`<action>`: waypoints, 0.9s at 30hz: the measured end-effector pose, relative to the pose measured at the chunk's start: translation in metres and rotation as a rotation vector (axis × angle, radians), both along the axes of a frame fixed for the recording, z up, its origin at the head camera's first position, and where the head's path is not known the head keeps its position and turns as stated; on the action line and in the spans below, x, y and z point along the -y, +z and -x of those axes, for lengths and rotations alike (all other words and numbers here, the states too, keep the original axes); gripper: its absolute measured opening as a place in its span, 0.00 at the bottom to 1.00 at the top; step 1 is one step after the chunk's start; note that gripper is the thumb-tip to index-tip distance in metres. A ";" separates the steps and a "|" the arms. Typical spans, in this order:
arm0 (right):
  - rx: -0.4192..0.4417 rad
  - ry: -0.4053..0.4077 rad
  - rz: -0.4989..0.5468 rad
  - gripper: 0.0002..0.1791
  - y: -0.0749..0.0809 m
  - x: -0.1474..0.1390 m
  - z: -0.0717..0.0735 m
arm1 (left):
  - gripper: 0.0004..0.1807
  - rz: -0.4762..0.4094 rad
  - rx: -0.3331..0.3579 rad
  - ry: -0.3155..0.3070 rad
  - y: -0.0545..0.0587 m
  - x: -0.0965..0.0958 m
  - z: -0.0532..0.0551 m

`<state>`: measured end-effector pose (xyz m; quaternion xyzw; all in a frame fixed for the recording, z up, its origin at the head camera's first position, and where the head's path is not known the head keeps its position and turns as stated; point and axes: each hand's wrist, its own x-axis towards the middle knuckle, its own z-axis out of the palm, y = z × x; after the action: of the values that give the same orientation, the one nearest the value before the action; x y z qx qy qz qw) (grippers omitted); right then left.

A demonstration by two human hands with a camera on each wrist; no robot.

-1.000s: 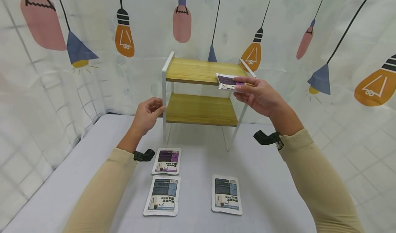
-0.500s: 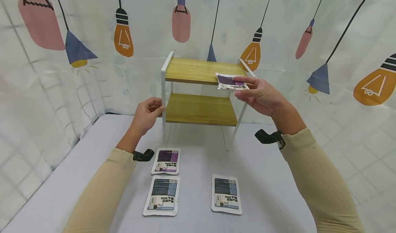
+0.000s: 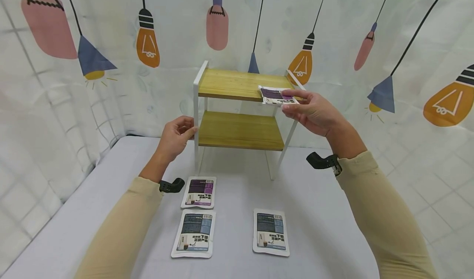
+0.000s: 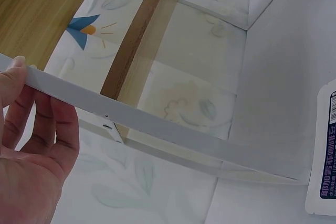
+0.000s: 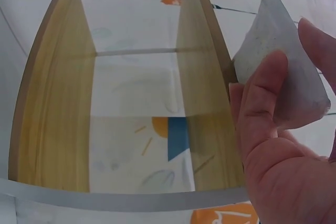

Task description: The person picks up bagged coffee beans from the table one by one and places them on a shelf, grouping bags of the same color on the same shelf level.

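The flat white packet with a purple label [image 3: 273, 94] was at the top front edge of the two-tier yellow-wood shelf with a white frame [image 3: 237, 83], pinched by the right hand [image 3: 316, 113], seemingly to keep it level. The left hand [image 3: 175, 138] gripped the shelf's left upright [image 3: 196, 106], probably for steadiness.

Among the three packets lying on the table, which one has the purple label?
The rear left packet, closest to the shelf; the other two, the front left packet and the right packet, have blue-grey labels.
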<state>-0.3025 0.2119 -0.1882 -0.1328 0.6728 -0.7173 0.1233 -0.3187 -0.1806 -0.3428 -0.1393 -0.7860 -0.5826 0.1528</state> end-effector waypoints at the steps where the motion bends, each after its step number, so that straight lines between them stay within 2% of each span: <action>1: 0.002 -0.007 0.003 0.27 0.000 0.000 0.000 | 0.16 0.000 0.000 0.000 0.000 0.000 0.000; 10: 0.017 -0.065 0.023 0.30 0.000 0.003 0.000 | 0.15 -0.004 -0.005 -0.005 0.001 -0.001 0.000; 27: 0.023 -0.207 0.001 0.37 0.001 0.010 0.003 | 0.16 0.007 0.010 -0.007 0.003 -0.001 -0.002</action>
<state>-0.3051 0.2021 -0.1869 -0.0544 0.6812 -0.7279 0.0563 -0.3172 -0.1791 -0.3398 -0.1398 -0.7884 -0.5810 0.1462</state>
